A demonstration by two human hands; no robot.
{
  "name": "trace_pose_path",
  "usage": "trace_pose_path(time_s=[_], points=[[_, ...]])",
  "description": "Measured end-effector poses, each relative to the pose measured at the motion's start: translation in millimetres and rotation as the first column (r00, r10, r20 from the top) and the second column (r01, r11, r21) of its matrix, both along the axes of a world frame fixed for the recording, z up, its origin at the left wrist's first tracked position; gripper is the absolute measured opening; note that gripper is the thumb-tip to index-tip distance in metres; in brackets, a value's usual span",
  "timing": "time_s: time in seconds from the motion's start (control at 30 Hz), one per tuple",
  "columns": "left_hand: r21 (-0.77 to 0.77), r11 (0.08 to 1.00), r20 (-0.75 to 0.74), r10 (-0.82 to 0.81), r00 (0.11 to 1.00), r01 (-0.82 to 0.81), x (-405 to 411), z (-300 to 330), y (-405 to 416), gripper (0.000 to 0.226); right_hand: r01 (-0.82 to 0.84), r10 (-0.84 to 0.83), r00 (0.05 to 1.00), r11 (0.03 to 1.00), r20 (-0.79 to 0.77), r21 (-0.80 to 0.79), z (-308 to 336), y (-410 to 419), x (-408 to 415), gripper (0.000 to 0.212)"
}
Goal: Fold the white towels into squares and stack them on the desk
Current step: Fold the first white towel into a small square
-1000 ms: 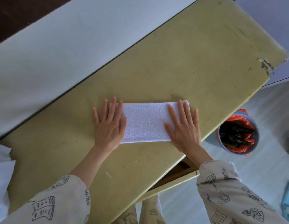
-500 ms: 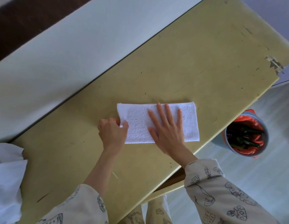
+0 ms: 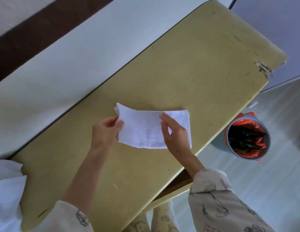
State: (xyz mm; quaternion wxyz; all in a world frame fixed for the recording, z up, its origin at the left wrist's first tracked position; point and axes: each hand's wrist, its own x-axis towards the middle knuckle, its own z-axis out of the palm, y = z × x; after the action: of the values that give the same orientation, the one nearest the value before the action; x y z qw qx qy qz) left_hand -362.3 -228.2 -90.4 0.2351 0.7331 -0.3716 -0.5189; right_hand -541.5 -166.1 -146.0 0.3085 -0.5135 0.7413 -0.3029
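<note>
Sleeves with printed drawings come in from 6 o'clock. The left hand (image 3: 106,131) pinches the 9 o'clock end of the white towel (image 3: 145,129) and holds it raised off the counter (image 3: 204,69), probably to carry it across toward 3 o'clock and make a square. The right hand (image 3: 175,133), fingers straight and loose, rests on the strip near its middle, I judge to pin it where the crease must come. More white cloth (image 3: 6,190) waits at 8 o'clock. Past the counter's 3 o'clock edge, a bin (image 3: 246,136) with a red liner stands on the floor.
</note>
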Motion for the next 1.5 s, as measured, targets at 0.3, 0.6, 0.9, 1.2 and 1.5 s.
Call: trace_pose_path(time_s=[0.3, 0.6, 0.9, 1.2, 1.5], points=[[-0.234, 0.842, 0.217, -0.442, 0.87, 0.486, -103, -12, 28, 0.024, 0.336, -0.618, 0.518, 0.783, 0.592, 0.523, 18, 11, -76, 0.021], [-0.158, 0.753, 0.292, -0.582, 0.759, 0.639, -141, -42, 40, 0.016, 0.268, -0.577, 0.573, 0.803, 0.583, 0.532, 16, 8, -83, 0.02], [-0.359, 0.833, 0.258, -0.344, 0.903, 0.42, -98, -34, 42, 0.026, 0.259, -0.443, 0.831, 0.843, 0.336, 0.471, 10, 0, -76, 0.01], [-0.165, 0.641, 0.602, -0.537, 0.591, 0.75, -75, -66, 60, 0.063, 0.316, -0.456, 0.856, 0.834, 0.242, 0.453, 7, 2, -69, 0.011], [-0.113, 0.589, 0.612, -0.593, 0.523, 0.8, -77, -73, 68, 0.061, 0.33, -0.438, 0.865, 0.864, 0.245, 0.38, 6, 5, -71, 0.003]])
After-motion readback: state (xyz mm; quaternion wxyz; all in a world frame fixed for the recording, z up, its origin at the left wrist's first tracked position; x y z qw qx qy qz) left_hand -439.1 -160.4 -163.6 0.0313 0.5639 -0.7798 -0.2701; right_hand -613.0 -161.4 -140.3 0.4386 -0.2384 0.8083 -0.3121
